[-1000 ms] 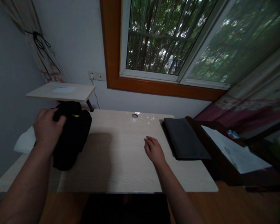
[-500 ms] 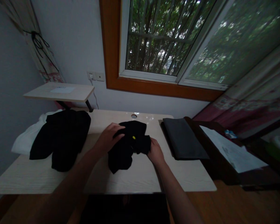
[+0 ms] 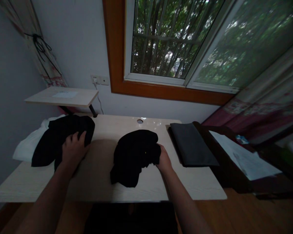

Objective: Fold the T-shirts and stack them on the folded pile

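A crumpled black garment (image 3: 134,156) lies in the middle of the pale wooden desk (image 3: 100,185). My right hand (image 3: 163,160) grips its right edge, the fingers tucked into the cloth. At the desk's left end lies a pile of black clothes (image 3: 56,138), partly over a white cloth (image 3: 26,146). My left hand (image 3: 73,150) rests on the pile's near right part, its fingers curled onto the fabric.
A flat folded black item (image 3: 192,144) lies at the desk's right end. Beyond it, a dark side table holds a white paper (image 3: 244,159). A small raised shelf (image 3: 61,96) stands at the back left under a wall socket. A window fills the wall behind.
My left hand carried a black garment from the left pile to the desk's middle, where my right hand took hold of it. The left hand has gone back to the pile.
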The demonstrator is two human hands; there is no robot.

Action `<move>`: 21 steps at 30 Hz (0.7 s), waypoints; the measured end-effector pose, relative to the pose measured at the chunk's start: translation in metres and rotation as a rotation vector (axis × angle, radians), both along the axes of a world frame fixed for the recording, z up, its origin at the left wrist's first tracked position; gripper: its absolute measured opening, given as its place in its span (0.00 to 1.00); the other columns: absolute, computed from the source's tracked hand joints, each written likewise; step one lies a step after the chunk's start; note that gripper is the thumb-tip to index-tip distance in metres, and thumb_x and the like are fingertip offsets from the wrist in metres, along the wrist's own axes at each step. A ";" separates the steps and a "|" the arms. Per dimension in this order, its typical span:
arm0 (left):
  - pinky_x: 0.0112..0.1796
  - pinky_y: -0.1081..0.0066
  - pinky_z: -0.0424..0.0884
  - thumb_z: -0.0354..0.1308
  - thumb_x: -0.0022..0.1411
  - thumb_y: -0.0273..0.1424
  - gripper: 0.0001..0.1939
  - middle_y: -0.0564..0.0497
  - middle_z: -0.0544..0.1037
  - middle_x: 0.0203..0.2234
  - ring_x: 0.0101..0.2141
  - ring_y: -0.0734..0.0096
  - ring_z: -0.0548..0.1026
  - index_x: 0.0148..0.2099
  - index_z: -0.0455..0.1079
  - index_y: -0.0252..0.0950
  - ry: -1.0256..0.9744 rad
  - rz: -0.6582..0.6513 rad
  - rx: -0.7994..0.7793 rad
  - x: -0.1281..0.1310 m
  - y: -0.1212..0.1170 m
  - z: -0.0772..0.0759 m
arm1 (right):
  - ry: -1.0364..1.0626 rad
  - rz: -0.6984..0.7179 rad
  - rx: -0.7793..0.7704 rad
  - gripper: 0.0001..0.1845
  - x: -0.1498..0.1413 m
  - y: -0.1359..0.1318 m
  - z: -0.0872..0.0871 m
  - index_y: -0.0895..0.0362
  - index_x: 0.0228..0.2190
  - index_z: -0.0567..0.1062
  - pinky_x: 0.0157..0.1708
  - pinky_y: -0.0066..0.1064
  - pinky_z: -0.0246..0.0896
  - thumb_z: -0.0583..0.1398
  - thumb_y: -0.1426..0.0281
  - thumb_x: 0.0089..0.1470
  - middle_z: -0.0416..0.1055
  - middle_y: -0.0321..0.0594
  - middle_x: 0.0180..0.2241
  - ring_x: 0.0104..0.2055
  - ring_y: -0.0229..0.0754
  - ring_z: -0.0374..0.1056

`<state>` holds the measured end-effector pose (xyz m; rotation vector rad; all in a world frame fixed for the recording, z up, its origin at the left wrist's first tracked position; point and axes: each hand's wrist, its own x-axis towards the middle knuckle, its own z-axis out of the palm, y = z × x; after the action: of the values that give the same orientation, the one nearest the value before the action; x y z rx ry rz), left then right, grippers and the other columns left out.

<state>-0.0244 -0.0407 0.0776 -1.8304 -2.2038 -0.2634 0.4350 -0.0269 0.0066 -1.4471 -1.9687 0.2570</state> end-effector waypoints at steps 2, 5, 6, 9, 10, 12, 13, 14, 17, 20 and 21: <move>0.49 0.44 0.68 0.52 0.66 0.42 0.36 0.29 0.67 0.60 0.57 0.33 0.66 0.72 0.55 0.36 0.041 0.059 -0.062 -0.014 -0.007 -0.002 | 0.024 -0.003 0.007 0.29 0.000 0.000 -0.001 0.61 0.56 0.74 0.58 0.47 0.66 0.61 0.73 0.51 0.73 0.56 0.55 0.57 0.57 0.69; 0.45 0.49 0.70 0.51 0.66 0.41 0.36 0.28 0.72 0.53 0.51 0.36 0.71 0.71 0.56 0.31 0.046 0.090 -0.150 -0.026 -0.007 -0.006 | 0.031 -0.002 0.015 0.30 0.000 -0.001 -0.001 0.60 0.56 0.74 0.58 0.46 0.66 0.61 0.73 0.50 0.73 0.54 0.55 0.57 0.56 0.69; 0.45 0.51 0.70 0.50 0.65 0.41 0.35 0.29 0.73 0.51 0.50 0.38 0.73 0.70 0.58 0.30 0.025 0.089 -0.177 -0.029 -0.005 -0.008 | 0.024 0.004 0.015 0.30 0.000 -0.001 -0.001 0.59 0.56 0.74 0.58 0.46 0.65 0.62 0.73 0.49 0.73 0.53 0.56 0.58 0.56 0.69; 0.45 0.55 0.72 0.49 0.65 0.41 0.29 0.34 0.75 0.48 0.46 0.45 0.76 0.64 0.67 0.33 -0.098 0.069 -0.232 -0.035 0.004 -0.010 | 0.004 0.017 0.011 0.31 0.001 0.000 -0.002 0.58 0.56 0.74 0.59 0.46 0.64 0.62 0.74 0.48 0.72 0.53 0.56 0.58 0.56 0.68; 0.45 0.57 0.72 0.48 0.65 0.41 0.28 0.36 0.75 0.48 0.45 0.48 0.77 0.61 0.69 0.34 -0.144 0.067 -0.228 -0.036 0.006 -0.009 | 0.004 0.015 0.009 0.31 0.002 -0.001 -0.002 0.59 0.56 0.74 0.59 0.46 0.64 0.62 0.74 0.48 0.72 0.53 0.56 0.58 0.56 0.68; 0.47 0.58 0.73 0.48 0.64 0.42 0.26 0.38 0.75 0.48 0.45 0.51 0.77 0.57 0.73 0.35 -0.226 0.060 -0.163 -0.040 0.010 -0.005 | 0.009 0.003 0.010 0.32 0.002 -0.001 -0.001 0.60 0.56 0.74 0.59 0.46 0.65 0.61 0.74 0.48 0.72 0.54 0.56 0.58 0.56 0.68; 0.48 0.59 0.73 0.49 0.63 0.43 0.26 0.39 0.75 0.48 0.46 0.51 0.77 0.55 0.74 0.34 -0.260 0.048 -0.098 -0.042 0.010 -0.001 | 0.011 0.000 0.010 0.31 0.002 -0.001 -0.001 0.59 0.56 0.74 0.58 0.46 0.65 0.61 0.73 0.48 0.72 0.54 0.56 0.58 0.56 0.68; 0.50 0.59 0.72 0.49 0.62 0.43 0.26 0.39 0.75 0.47 0.47 0.52 0.76 0.54 0.75 0.33 -0.290 0.031 -0.015 -0.045 0.009 0.005 | 0.012 -0.002 0.009 0.31 0.001 -0.001 0.000 0.59 0.56 0.74 0.58 0.47 0.65 0.61 0.73 0.48 0.73 0.54 0.56 0.58 0.56 0.69; 0.55 0.59 0.70 0.52 0.60 0.43 0.26 0.42 0.76 0.44 0.48 0.54 0.75 0.52 0.76 0.31 -0.365 0.030 0.265 -0.059 0.000 0.031 | 0.009 0.001 0.002 0.31 0.000 -0.002 0.001 0.58 0.55 0.75 0.58 0.48 0.66 0.62 0.73 0.47 0.73 0.52 0.56 0.57 0.57 0.69; 0.55 0.55 0.69 0.51 0.61 0.42 0.27 0.42 0.76 0.46 0.48 0.53 0.74 0.55 0.74 0.30 -0.420 0.202 0.442 -0.082 -0.015 0.059 | 0.006 0.000 -0.002 0.33 0.000 -0.002 0.002 0.57 0.57 0.73 0.58 0.48 0.66 0.62 0.73 0.46 0.73 0.52 0.56 0.57 0.57 0.69; 0.55 0.54 0.69 0.48 0.63 0.41 0.28 0.41 0.75 0.49 0.50 0.53 0.73 0.59 0.71 0.30 -0.440 0.254 0.479 -0.091 -0.020 0.067 | 0.006 0.000 -0.001 0.34 0.000 -0.001 0.001 0.58 0.57 0.73 0.58 0.48 0.66 0.62 0.73 0.46 0.73 0.53 0.56 0.57 0.58 0.69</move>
<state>-0.1150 -0.0611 0.1443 -1.3080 -2.3356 -1.1201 0.4346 -0.0284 0.0081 -1.4455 -1.9641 0.2615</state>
